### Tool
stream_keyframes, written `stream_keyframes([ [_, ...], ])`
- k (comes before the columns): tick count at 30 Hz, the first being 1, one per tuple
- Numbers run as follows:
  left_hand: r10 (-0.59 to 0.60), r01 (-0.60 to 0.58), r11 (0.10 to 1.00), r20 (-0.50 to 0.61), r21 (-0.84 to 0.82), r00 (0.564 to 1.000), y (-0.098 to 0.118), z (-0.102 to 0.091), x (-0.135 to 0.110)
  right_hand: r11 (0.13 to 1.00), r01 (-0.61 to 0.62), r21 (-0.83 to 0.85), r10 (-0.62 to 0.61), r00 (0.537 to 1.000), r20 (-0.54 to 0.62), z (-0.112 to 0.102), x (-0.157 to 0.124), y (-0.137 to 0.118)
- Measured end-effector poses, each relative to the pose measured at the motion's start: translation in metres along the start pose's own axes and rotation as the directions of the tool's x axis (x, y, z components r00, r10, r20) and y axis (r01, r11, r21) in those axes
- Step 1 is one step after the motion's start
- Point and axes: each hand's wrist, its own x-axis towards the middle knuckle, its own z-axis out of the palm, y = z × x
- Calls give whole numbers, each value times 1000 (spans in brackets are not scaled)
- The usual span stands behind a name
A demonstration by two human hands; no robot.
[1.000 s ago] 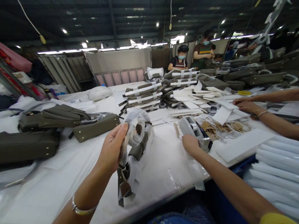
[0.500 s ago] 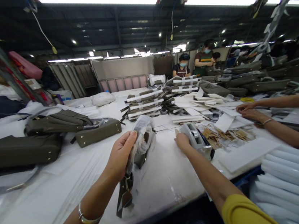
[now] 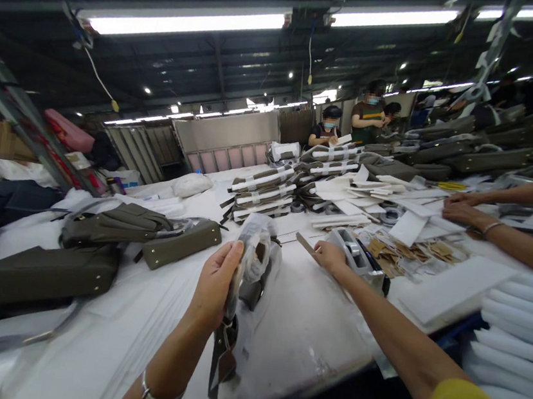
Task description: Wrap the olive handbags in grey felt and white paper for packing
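My left hand (image 3: pixel 218 278) is closed around a rolled-up bag strap (image 3: pixel 251 291) covered in clear plastic wrap. Dark olive ends and a brown tag (image 3: pixel 226 366) hang from its lower side. To the right, my right hand (image 3: pixel 330 258) pinches a short greyish strip of tape (image 3: pixel 306 243), which sticks out to the left of the fingers. Right beside that hand stands a grey tape dispenser (image 3: pixel 350 252) on the white tabletop (image 3: pixel 300 320).
Olive bags (image 3: pixel 43 276) lie at left. Wrapped bundles (image 3: pixel 262 189) are stacked behind, near white cards (image 3: pixel 369 189) and brown tags (image 3: pixel 385 259). A co-worker's hands (image 3: pixel 464 207) are at right, above white padded sheets (image 3: pixel 518 321). Other people (image 3: pixel 368 118) stand farther back.
My right hand has drawn slightly away from the dispenser, and the strip now shows longer in its fingers. My left hand keeps hold of the wrapped strap. The view has shifted slightly.
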Motion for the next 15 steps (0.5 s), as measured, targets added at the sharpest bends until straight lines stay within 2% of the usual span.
stream_keyframes([
  [5, 31, -30, 999, -50, 11, 998, 0, -3, 4, 991, 67, 112, -59, 996, -72, 0, -3, 9],
  [10, 43, -40, 998, -77, 40, 996, 2, -6, 6, 956, 115, 271, -74, 985, -156, -2, -8, 5],
  [13, 58, -52, 997, -89, 64, 994, 1, -12, 8, 892, 159, 423, -73, 974, -213, -7, -16, -2],
  [15, 61, -54, 995, -94, 82, 994, 1, -15, 9, 816, 189, 547, -89, 975, -204, -11, -24, -8],
])
